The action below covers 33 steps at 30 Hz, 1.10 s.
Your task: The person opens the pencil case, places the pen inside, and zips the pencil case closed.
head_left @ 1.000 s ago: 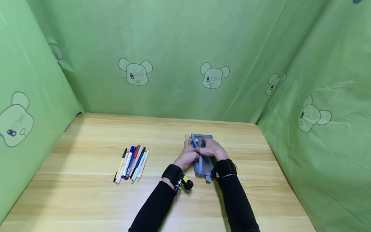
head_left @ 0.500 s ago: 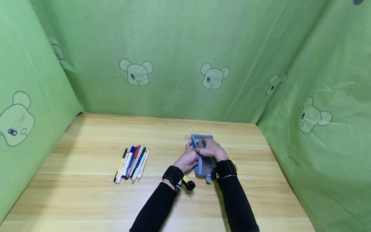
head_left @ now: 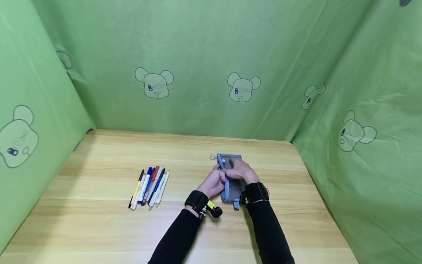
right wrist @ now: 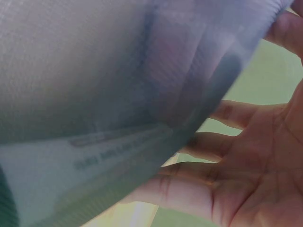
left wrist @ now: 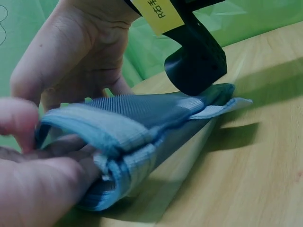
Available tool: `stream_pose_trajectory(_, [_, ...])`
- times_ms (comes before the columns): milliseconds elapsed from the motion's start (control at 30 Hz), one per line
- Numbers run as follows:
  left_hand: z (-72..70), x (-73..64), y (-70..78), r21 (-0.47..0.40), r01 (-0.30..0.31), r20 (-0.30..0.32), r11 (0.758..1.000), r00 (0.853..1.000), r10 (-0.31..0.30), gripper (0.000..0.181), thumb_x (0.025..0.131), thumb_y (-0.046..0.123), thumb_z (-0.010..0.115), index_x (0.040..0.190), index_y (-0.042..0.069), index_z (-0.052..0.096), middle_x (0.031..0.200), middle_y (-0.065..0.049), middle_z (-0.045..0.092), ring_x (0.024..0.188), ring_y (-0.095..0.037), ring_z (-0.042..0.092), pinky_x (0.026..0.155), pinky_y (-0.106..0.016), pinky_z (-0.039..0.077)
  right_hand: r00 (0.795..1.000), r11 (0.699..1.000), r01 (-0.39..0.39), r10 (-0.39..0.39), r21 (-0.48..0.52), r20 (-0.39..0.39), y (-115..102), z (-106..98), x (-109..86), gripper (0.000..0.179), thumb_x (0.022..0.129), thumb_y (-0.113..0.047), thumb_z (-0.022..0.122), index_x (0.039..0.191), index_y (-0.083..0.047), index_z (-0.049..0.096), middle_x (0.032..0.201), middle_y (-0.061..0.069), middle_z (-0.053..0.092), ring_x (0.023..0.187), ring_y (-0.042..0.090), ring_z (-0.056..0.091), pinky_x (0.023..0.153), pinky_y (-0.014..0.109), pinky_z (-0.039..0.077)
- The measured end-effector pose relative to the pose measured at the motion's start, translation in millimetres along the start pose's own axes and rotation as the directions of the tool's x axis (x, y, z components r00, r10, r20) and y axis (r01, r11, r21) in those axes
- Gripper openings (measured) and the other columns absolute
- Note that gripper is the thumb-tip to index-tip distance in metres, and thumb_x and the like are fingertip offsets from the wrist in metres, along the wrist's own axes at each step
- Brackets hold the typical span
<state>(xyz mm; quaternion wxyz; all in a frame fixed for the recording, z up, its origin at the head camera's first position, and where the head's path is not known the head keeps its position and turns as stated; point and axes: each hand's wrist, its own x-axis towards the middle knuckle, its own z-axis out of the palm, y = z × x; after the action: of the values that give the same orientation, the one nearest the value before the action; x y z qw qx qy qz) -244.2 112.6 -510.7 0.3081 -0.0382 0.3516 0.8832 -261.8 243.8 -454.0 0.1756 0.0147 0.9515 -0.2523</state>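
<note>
A blue-grey mesh pencil case [head_left: 235, 189] lies on the table, right of centre, its long side gaping toward the left. My left hand [head_left: 213, 183] holds the near edge of that opening, its fingers partly inside, as the left wrist view shows the case [left wrist: 156, 111] from its end. Over the top, my right hand [head_left: 242, 171] grips the opposite lip; its thumb is at the opening. Mesh fills much of the right wrist view, where a pale printed strip [right wrist: 94, 151] shows through or on the case. Fingertips inside the case are partly hidden.
Several pens and markers [head_left: 150, 187] lie side by side on the wooden table [head_left: 99, 227], left of the hands. A small metal ring [head_left: 213, 157] hangs at the case's far left corner. Green cloth [head_left: 197, 44] with bear prints walls the table's back and sides.
My left fingers have drawn slightly toward me and further under the case's edge. The right hand keeps nearly the same place; the pens have not moved.
</note>
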Motion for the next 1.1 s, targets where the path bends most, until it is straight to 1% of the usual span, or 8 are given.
stream_pose_trajectory(100, [-0.4,-0.8,-0.3,0.010,-0.003,0.034,1.000,0.999,0.003,0.111,0.070,-0.013,0.029,0.159,0.028,-0.021,0.171,-0.017,-0.012,0.158,-0.036,0.000,0.129,-0.058,0.002,1.000,1.000,0.004,-0.004,-0.003,-0.001,0.6,0.5,1.0,0.091,0.086,-0.051,0.063,0.158,-0.006,0.031,0.160,0.024,0.040,0.144,0.043,0.043,0.117,0.058,0.038])
stream_pose_trajectory(167, [-0.8,-1.3,0.5,0.024,-0.005,0.053,1.000,0.999,0.004,0.112,0.070,-0.010,0.032,0.158,0.030,-0.023,0.171,-0.017,-0.012,0.158,-0.038,0.001,0.128,-0.061,0.002,1.000,1.000,0.011,-0.011,-0.006,-0.003,0.5,0.1,1.4,0.091,0.084,-0.049,0.063,0.158,-0.006,0.031,0.159,0.023,0.040,0.144,0.043,0.043,0.116,0.057,0.038])
stream_pose_trajectory(300, [-1.3,-1.9,0.6,0.019,-0.027,0.054,0.999,0.998,0.026,0.111,0.071,-0.007,0.035,0.159,0.030,-0.023,0.171,-0.018,-0.013,0.158,-0.039,0.000,0.127,-0.062,0.002,1.000,1.000,0.020,-0.020,-0.012,-0.007,-0.3,0.2,2.1,0.093,0.082,-0.048,0.064,0.158,-0.006,0.032,0.159,0.023,0.041,0.144,0.043,0.043,0.117,0.057,0.038])
stream_pose_trajectory(500, [-1.0,-0.7,-3.0,-0.019,-0.076,0.033,0.997,0.997,0.076,0.110,0.069,-0.003,0.036,0.160,0.026,-0.020,0.172,-0.017,-0.008,0.158,-0.035,0.004,0.128,-0.056,0.004,1.000,1.000,0.023,-0.023,-0.007,-0.001,0.9,2.4,2.4,0.092,0.082,-0.044,0.064,0.158,-0.004,0.030,0.160,0.025,0.039,0.144,0.045,0.043,0.116,0.059,0.038])
stream_pose_trajectory(633, [-0.9,-0.2,-3.8,-0.010,-0.080,0.018,0.997,0.997,0.080,0.110,0.070,-0.001,0.038,0.160,0.025,-0.018,0.172,-0.016,-0.009,0.158,-0.034,0.004,0.128,-0.056,0.004,1.000,1.000,0.024,-0.024,-0.008,0.000,0.7,3.6,2.9,0.093,0.084,-0.047,0.064,0.158,-0.003,0.030,0.159,0.026,0.040,0.143,0.045,0.043,0.116,0.059,0.038])
stream_pose_trajectory(833, [-0.5,-1.7,-3.2,0.056,-0.069,0.011,0.996,0.998,0.068,0.110,0.072,0.000,0.042,0.160,0.024,-0.019,0.170,-0.019,-0.013,0.158,-0.038,0.003,0.128,-0.058,0.005,1.000,1.000,0.014,-0.014,-0.019,0.007,0.1,3.7,4.0,0.093,0.083,-0.047,0.064,0.158,-0.004,0.030,0.159,0.025,0.039,0.143,0.045,0.043,0.116,0.059,0.038])
stream_pose_trajectory(933, [1.4,-3.5,-1.9,0.112,-0.054,0.006,0.992,0.999,0.054,0.112,0.071,0.001,0.045,0.160,0.024,-0.020,0.170,-0.021,-0.014,0.157,-0.042,0.009,0.127,-0.060,0.011,1.000,0.999,0.017,-0.017,-0.031,0.007,0.4,2.9,4.4,0.092,0.082,-0.046,0.063,0.158,-0.005,0.030,0.159,0.025,0.039,0.144,0.045,0.043,0.115,0.059,0.039])
stream_pose_trajectory(1100, [4.8,-4.3,0.4,0.174,-0.047,-0.013,0.984,0.999,0.049,0.114,0.071,-0.003,0.046,0.160,0.022,-0.020,0.169,-0.023,-0.013,0.155,-0.043,0.015,0.127,-0.060,0.016,0.999,0.999,0.036,-0.036,-0.038,0.000,2.0,1.2,4.8,0.090,0.084,-0.047,0.061,0.157,-0.003,0.031,0.159,0.026,0.039,0.143,0.046,0.042,0.114,0.059,0.040])
